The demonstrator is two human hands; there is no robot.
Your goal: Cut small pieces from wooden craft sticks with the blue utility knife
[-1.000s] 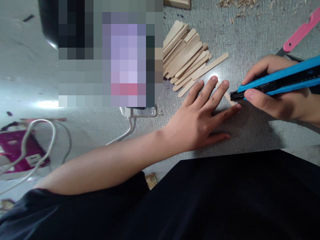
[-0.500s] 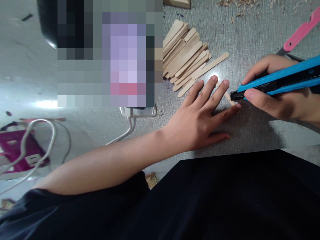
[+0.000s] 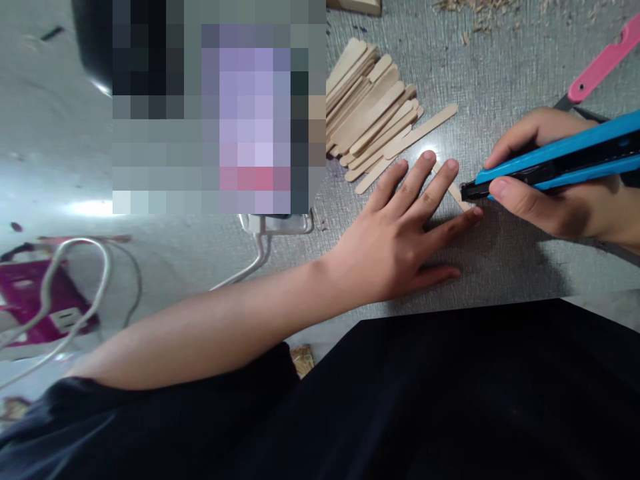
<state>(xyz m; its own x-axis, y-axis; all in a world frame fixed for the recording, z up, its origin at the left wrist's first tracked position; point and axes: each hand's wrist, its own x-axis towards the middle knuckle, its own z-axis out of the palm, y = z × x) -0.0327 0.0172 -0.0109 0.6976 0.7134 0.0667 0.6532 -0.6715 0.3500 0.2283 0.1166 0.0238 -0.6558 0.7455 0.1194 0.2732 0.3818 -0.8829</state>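
Observation:
My left hand [image 3: 405, 230] lies flat on the grey mat with its fingers spread, pressing down a wooden craft stick [image 3: 456, 194] that shows only between the fingertips. My right hand [image 3: 555, 193] is wrapped round a blue utility knife [image 3: 560, 160]. The knife's black tip rests against the stick, right by my left fingertips. A pile of wooden craft sticks [image 3: 370, 110] lies just beyond my left hand.
A pink-handled tool [image 3: 597, 67] lies at the upper right, with wood shavings [image 3: 475, 10] along the top edge. A white cable [image 3: 80, 280] and a magenta box [image 3: 30, 300] sit at the left. Dark cloth [image 3: 450, 400] fills the foreground.

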